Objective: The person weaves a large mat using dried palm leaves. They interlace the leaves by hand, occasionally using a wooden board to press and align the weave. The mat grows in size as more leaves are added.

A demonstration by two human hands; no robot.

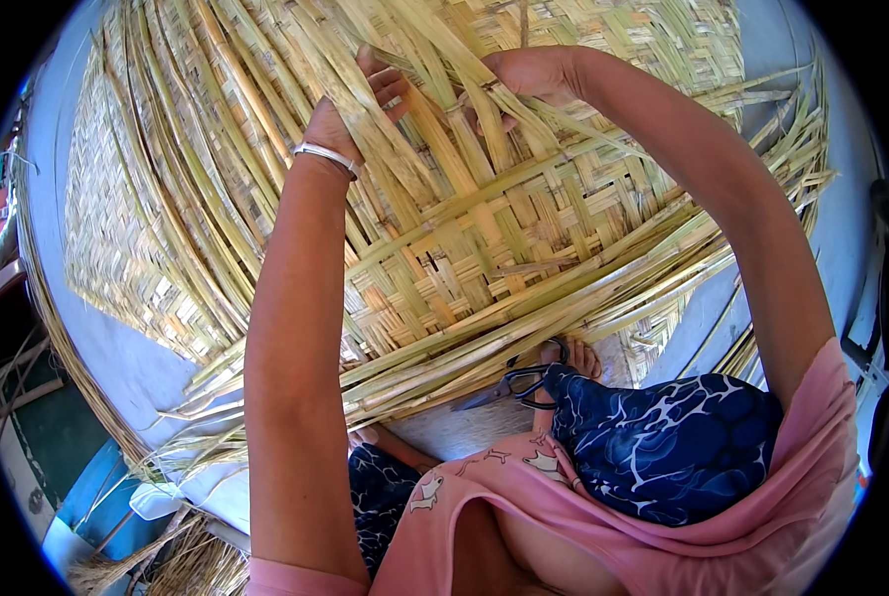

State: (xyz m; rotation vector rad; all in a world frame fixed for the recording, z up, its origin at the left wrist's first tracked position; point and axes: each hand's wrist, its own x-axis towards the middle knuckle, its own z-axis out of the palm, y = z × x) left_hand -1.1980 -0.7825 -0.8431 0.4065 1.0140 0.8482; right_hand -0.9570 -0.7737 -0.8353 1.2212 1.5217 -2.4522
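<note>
Two hands are working at upper centre of the frame: the left hand [350, 114] is pinching loose bamboo strips [265, 149], the right hand [529, 79] is curling closed over others. Strips are running diagonally, lower right to upper left, across the woven mat [484, 248] filling mid-frame. Scissors [519, 385] are lying below the mat's edge.

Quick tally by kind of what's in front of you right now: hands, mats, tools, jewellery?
Hands on the strips: 2, the left hand and the right hand
Woven bamboo mats: 1, the mat, partly woven with loose strips at its edges
Scissors: 1, the scissors by the foot
Silver bangles: 1, the bangle on the left wrist
Total: 5
</note>
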